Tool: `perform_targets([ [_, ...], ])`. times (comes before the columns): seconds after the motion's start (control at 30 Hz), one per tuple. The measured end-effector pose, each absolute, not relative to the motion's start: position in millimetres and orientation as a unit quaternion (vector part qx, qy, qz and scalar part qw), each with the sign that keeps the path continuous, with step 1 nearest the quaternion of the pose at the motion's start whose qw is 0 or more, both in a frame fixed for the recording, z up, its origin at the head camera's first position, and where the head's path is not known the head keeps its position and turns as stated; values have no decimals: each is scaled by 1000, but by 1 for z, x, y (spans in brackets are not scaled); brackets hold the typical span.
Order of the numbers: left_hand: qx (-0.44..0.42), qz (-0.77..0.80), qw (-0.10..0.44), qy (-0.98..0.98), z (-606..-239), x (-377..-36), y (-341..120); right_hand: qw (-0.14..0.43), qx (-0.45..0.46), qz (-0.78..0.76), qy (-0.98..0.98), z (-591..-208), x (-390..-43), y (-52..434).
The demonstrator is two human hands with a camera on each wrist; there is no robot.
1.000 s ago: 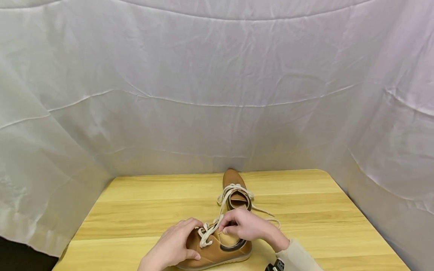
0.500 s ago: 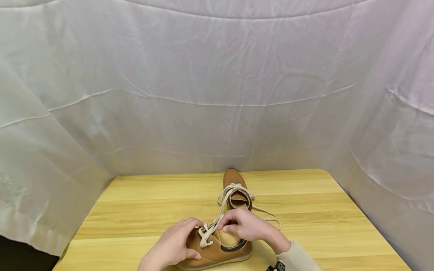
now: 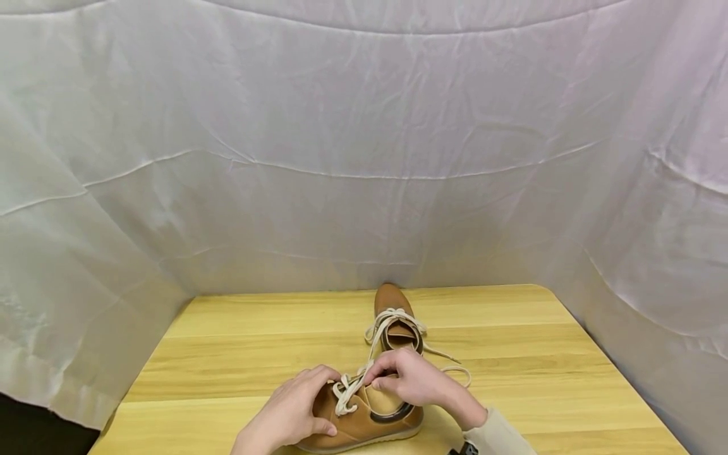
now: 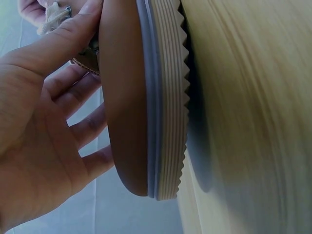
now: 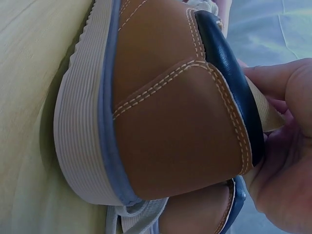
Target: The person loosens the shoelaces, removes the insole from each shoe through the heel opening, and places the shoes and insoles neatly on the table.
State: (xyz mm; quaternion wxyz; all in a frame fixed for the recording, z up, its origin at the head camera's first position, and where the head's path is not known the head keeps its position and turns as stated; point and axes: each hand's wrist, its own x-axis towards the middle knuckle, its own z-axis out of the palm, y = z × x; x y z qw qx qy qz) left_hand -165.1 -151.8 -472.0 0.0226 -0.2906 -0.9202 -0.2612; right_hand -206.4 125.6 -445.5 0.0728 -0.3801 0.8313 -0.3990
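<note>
A pale curtain (image 3: 364, 145) hung along the far, left and right sides of the wooden counter (image 3: 227, 354). On its near part sat the near shoe (image 3: 370, 426), brown with a dark collar, upright, toe to the left and heel to the right. The far shoe (image 3: 389, 298) stood beyond, its toe pointing away from me. The person's left hand (image 3: 292, 407) gripped the near shoe's toe end, thumb on the near side, fingers on the far. The right hand (image 3: 415, 379) was narrowed, pinching the tan tongue (image 3: 382, 398) at the opening. Cream laces (image 3: 344, 398) lay looped over the near shoe. The black wrist device (image 3: 469, 448) bore pale markings, too small to read.
</note>
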Motion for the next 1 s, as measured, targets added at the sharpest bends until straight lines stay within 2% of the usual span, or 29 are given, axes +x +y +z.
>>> perform_targets([
  [0.33,-291,-261,14,-921,-471,-165,-151,45,-371,-402,836,-441,-202,125],
  [0.57,-288,-260,15,-922,-472,-165,-151,44,-315,-418,851,-441,-197,129],
  [0.83,-288,-259,20,-922,-470,-163,-149,-7,-280,-413,867,-438,-188,138],
  [1.0,-290,-260,19,-921,-469,-162,-149,-2,-261,-431,864,-438,-183,147],
])
